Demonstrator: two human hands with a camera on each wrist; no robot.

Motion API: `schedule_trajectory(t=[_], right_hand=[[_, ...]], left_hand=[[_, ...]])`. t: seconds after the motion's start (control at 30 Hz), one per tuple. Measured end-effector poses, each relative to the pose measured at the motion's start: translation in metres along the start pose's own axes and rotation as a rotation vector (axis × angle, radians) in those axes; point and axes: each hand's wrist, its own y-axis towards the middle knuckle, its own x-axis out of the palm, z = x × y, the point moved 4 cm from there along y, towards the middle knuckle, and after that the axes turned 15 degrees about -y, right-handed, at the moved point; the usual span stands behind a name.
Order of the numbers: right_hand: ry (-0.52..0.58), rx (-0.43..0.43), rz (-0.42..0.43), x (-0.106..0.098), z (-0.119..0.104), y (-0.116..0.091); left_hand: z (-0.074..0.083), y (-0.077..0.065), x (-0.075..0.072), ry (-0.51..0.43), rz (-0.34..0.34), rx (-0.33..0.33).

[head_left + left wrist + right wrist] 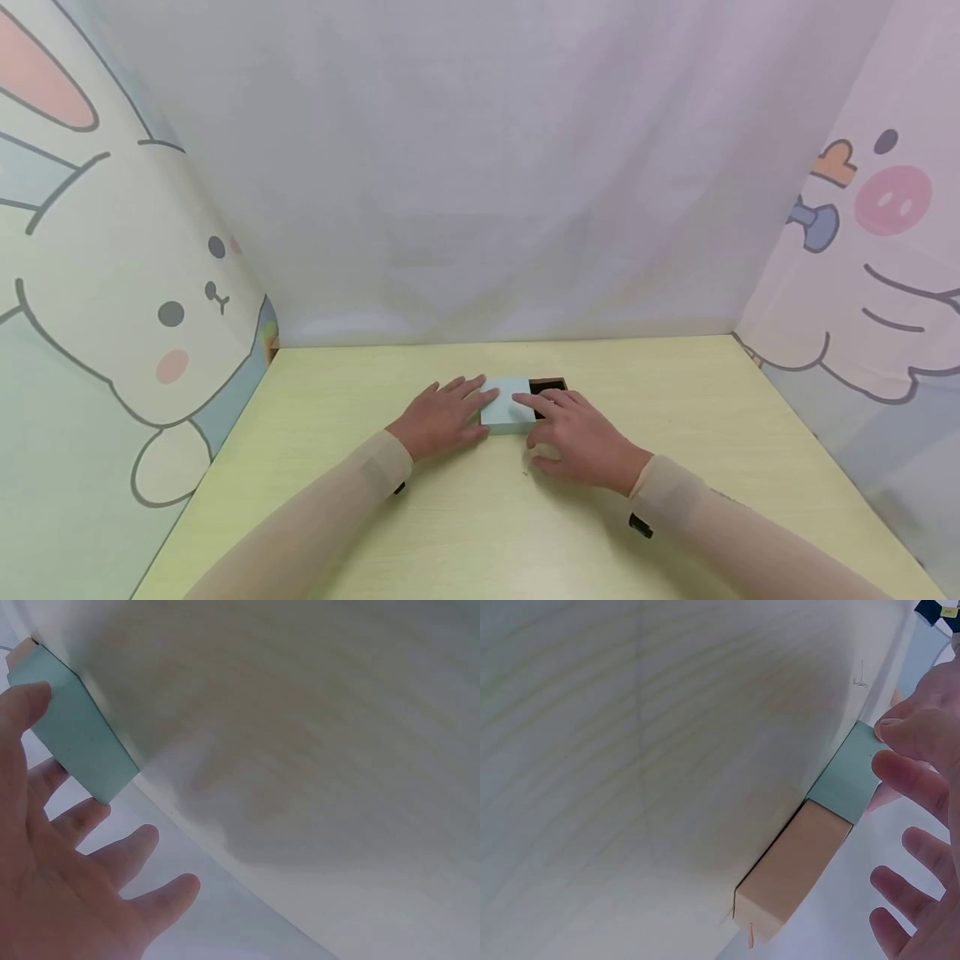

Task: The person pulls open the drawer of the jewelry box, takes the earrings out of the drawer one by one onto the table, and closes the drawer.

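A small box with a pale blue-green sleeve [504,414] lies on the table. Its brown inner drawer [791,859] juts out from the sleeve's right end, with a black inside and a small tab at its outer end. At the sleeve's left end my left hand [442,418] holds it, thumb at the front face and index finger on top; the last two fingers spread free. My right hand [581,437] is over the drawer and partly hides it. Its index finger reaches across the sleeve top, while the other fingers are loosely bent, gripping nothing visible.
The light wood-grain table [465,533] extends around the box on all sides. A plain white curtain [510,183] hangs behind it. Cartoon-printed panels stand along both sides, with a rabbit [150,317] on the left.
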Motion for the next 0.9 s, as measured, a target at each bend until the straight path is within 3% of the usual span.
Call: schedule_trajectory(t=[0.4, 0.9], right_hand=[[0.009, 0.012, 0.098, -0.005, 0.009, 0.0], [0.017, 0.055, 0.112, -0.003, 0.022, 0.003]], left_hand=[[0.001, 0.001, 0.0, -0.007, -0.006, -0.013], [0.002, -0.001, -0.002, -0.012, -0.007, -0.013]])
